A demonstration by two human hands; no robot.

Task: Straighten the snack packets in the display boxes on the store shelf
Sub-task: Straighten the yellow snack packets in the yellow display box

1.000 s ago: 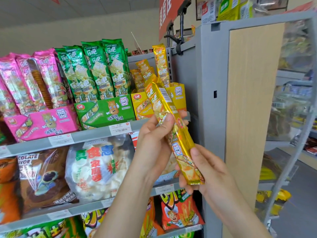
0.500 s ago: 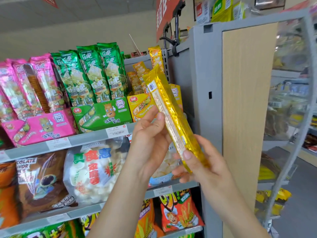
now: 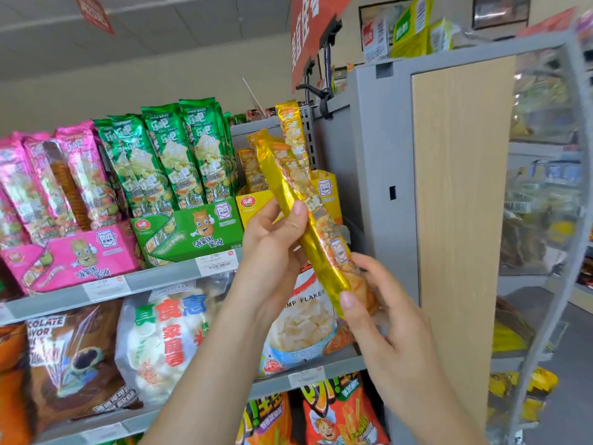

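**STATUS: YELLOW PACKET IN HAND, NOT YET RE-SEATED**

**1. Grip state.** Your left hand [image 3: 272,239] grips the yellow packet [image 3: 321,242] about halfway along, thumb across the front and fingers behind. Your right hand [image 3: 385,316] pinches the lower end between thumb and fingers. Both hands are closed on the packet.

**2. Location of the item.** You hold the packet in the air in front of the shelf [image 3: 154,281], tilted, with its upper end leaning left. That end overlaps the yellow display box [image 3: 253,205] in this view. The packet is outside the box.

**3. Progress.**
- The green packets [image 3: 179,149] stand in an even row in the green display box [image 3: 192,226]. This box appears finished.
- The pink packets [image 3: 48,175] lean together in the pink display box [image 3: 80,255]. They look acceptable, though they are partly cut off at the frame edge.
- The yellow box holds packets at uneven heights, and one tall packet [image 3: 290,123] stands above the rest. This box is judged incomplete.
- What is left: seat the held packet upright with its printed face forward, then level its neighbours.

**4. Change since the earlier frame.** Half a second ago the plain gold back and its seam faced you. The packet has since rolled about its long axis, and the printed face now shows along its right side. Both hands keep the same holds.
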